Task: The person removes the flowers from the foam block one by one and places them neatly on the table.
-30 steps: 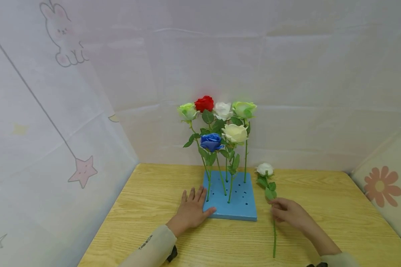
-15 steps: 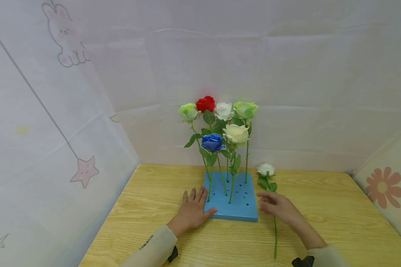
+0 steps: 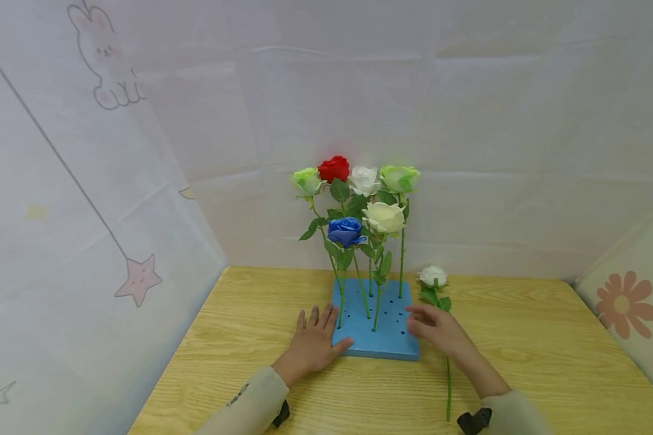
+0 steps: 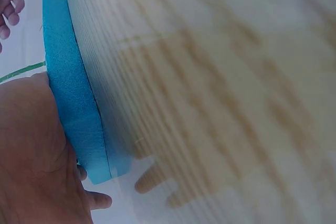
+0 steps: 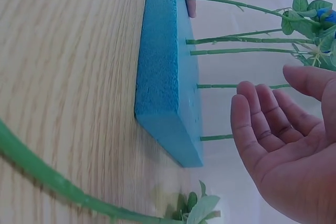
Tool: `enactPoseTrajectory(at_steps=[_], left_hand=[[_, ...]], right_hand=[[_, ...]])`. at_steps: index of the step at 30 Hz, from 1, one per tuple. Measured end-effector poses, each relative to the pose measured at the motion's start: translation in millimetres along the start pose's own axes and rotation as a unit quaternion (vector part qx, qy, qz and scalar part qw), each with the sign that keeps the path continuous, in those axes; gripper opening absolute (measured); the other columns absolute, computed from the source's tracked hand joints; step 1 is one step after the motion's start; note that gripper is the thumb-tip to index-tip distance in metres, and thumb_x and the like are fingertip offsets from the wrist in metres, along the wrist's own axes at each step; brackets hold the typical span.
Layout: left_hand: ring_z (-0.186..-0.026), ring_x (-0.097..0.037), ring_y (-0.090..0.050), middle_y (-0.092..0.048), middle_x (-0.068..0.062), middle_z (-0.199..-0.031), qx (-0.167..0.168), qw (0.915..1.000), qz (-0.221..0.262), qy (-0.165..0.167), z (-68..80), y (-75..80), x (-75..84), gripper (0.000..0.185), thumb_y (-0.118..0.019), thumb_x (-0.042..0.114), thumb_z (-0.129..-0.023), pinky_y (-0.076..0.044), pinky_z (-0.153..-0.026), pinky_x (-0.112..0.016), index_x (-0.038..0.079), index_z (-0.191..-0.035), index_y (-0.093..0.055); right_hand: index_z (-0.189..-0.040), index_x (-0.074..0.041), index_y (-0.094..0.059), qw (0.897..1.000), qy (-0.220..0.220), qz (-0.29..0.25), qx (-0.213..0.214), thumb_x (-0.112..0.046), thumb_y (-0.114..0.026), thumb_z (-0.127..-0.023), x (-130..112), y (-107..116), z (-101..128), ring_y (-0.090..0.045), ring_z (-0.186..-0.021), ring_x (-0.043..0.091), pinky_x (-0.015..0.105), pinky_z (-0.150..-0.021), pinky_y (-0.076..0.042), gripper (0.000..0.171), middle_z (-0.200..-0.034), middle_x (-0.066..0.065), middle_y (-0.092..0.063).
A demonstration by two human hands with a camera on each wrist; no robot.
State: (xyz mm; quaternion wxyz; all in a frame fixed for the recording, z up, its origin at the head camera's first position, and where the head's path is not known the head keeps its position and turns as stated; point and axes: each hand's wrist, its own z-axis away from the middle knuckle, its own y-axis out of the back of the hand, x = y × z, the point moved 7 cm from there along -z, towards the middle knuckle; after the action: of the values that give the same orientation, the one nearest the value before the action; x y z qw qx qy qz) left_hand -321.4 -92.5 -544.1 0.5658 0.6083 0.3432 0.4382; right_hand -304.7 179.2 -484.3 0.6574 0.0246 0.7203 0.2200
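Note:
A blue foam block (image 3: 378, 347) lies on the wooden table, holding several upright artificial roses by their stems. Among them are a red rose (image 3: 334, 168), a blue rose (image 3: 345, 232), a cream rose (image 3: 384, 217) and a white rose (image 3: 364, 180). My left hand (image 3: 311, 345) rests at the block's left edge, fingers spread and thumb over the front corner. Over the block's right edge hovers my right hand (image 3: 438, 331), with loosely bent fingers and nothing in them. Beneath its wrist passes the stem of a loose white rose (image 3: 432, 276) lying on the table.
Two pale green roses, one at left (image 3: 307, 182) and one at right (image 3: 399, 179), stand in the rear of the block. Small holes dot its right side. A light cloth backdrop (image 3: 500, 133) rises behind the wooden table (image 3: 250, 314).
My right hand has let go of the loose white rose's stem and moved left to the foam block's right edge. The rose stays on the table; my left hand keeps its place.

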Motion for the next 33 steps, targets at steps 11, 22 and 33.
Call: enactPoseTrajectory(at_steps=[11,22,33], left_hand=[[-0.153,-0.041,-0.018,-0.015,-0.008,-0.170,0.005,1.0000,0.000,-0.001,0.0,1.8,1.7,0.092,-0.023,0.077,-0.098,-0.010,-0.120,-0.066,0.014,-0.164,-0.017],[-0.153,-0.042,-0.018,-0.015,-0.008,-0.170,0.001,1.0000,-0.001,0.004,1.7,6.1,4.3,0.090,-0.028,0.074,-0.099,-0.010,-0.120,-0.066,0.014,-0.164,-0.017],[-0.153,-0.043,-0.020,-0.018,-0.010,-0.169,0.012,0.9999,0.002,0.003,-0.6,0.3,-0.2,0.093,-0.025,0.077,-0.098,-0.009,-0.119,-0.067,0.012,-0.164,-0.020]], right_hand=[[-0.141,-0.004,-0.056,0.999,0.001,-0.031,0.022,-0.025,-0.068,-0.099,-4,-9,-9,-0.067,-0.107,0.025,0.038,-0.090,-0.057,0.048,-0.126,0.024,-0.062],[-0.144,-0.003,-0.054,0.998,0.010,-0.047,0.029,-0.026,-0.070,-0.099,-4,-20,-17,-0.067,-0.111,0.021,0.043,-0.094,-0.056,0.053,-0.132,0.023,-0.061],[-0.141,0.000,-0.055,0.997,0.057,-0.045,0.030,-0.019,-0.069,-0.099,-9,-39,-30,-0.064,-0.115,0.027,0.027,-0.087,-0.056,0.048,-0.130,0.023,-0.063]])
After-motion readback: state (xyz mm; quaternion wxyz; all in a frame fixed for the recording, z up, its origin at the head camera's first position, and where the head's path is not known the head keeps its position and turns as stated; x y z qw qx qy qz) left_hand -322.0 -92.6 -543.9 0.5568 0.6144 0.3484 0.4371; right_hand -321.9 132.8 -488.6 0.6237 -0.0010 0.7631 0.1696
